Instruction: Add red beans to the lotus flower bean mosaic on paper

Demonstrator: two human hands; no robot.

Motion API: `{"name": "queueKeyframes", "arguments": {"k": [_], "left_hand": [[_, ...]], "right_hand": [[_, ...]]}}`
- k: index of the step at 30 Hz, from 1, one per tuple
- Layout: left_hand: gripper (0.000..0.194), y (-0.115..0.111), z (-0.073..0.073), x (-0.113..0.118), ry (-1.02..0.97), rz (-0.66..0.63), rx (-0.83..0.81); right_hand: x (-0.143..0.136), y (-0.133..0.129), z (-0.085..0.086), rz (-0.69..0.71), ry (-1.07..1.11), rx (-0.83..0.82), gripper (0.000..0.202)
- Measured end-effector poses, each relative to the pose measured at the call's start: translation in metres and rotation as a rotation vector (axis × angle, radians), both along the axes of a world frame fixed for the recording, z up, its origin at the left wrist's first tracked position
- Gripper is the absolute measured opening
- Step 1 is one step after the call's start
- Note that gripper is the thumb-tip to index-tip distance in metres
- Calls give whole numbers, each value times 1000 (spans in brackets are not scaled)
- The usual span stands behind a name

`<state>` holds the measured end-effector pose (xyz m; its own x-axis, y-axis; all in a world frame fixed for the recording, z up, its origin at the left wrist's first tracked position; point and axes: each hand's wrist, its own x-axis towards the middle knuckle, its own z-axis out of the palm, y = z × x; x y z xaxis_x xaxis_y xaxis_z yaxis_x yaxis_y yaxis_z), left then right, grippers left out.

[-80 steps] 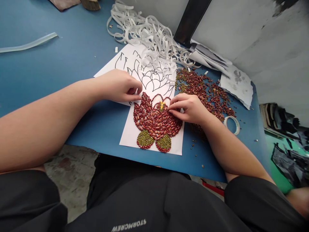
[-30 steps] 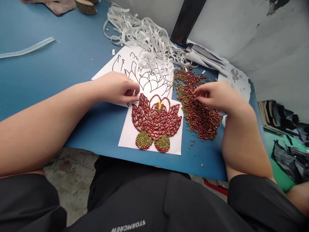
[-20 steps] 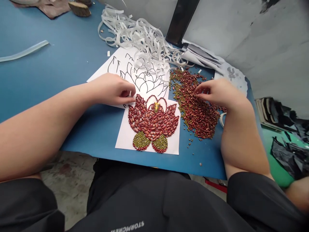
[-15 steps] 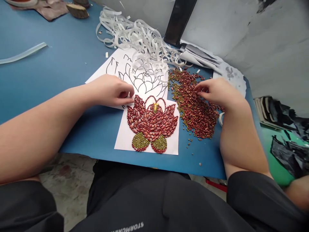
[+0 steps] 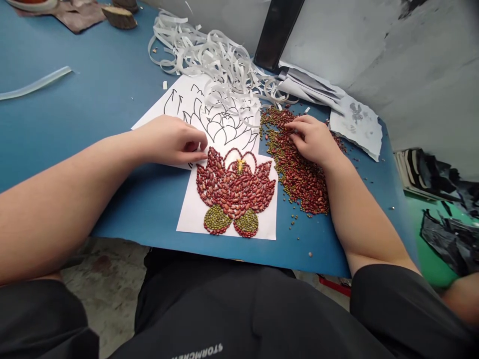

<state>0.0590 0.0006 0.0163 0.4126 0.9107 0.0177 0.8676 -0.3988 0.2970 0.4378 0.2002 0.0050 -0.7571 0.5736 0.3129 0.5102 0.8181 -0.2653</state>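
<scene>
A flower of red beans [image 5: 239, 185] with two green-bean leaves [image 5: 217, 218] covers much of a white sheet [image 5: 190, 217]. Its two upper middle petals are white inside a bean outline, with a little yellow between them. My left hand [image 5: 179, 139] rests at the sheet's upper left corner, fingers curled, thumb and fingertips apart, nothing visible in it. Over the pile of mixed red and green beans [image 5: 299, 174] is my right hand [image 5: 312, 139], with thumb and forefinger apart at the beans and no bean visible between them.
Behind lies a paper with a line-drawn lotus [image 5: 224, 127], partly under tangled white strips [image 5: 209, 50]. Folded papers [image 5: 314, 87] lie by the wall near a black post [image 5: 279, 35]. A clear strip [image 5: 35, 86] and a wood piece [image 5: 119, 18] are at left.
My right hand has moved left and slightly up over the bean pile, uncovering the torn paper and loose beans to its right. My left hand has stayed almost still.
</scene>
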Motion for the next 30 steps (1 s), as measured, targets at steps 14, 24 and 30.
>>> {"name": "queueKeyframes", "arguments": {"k": [14,24,30], "left_hand": [[33,4,-14,-8,-29,-14,43],[34,3,-10,-6,-23,-12,31],[34,2,-5,-4,-15,1,6]], "right_hand": [[21,23,-5,-53,-68,-52,24],[27,27,-6,-222,135,-342,36],[37,40,-8,-361,265,-448,34]]}}
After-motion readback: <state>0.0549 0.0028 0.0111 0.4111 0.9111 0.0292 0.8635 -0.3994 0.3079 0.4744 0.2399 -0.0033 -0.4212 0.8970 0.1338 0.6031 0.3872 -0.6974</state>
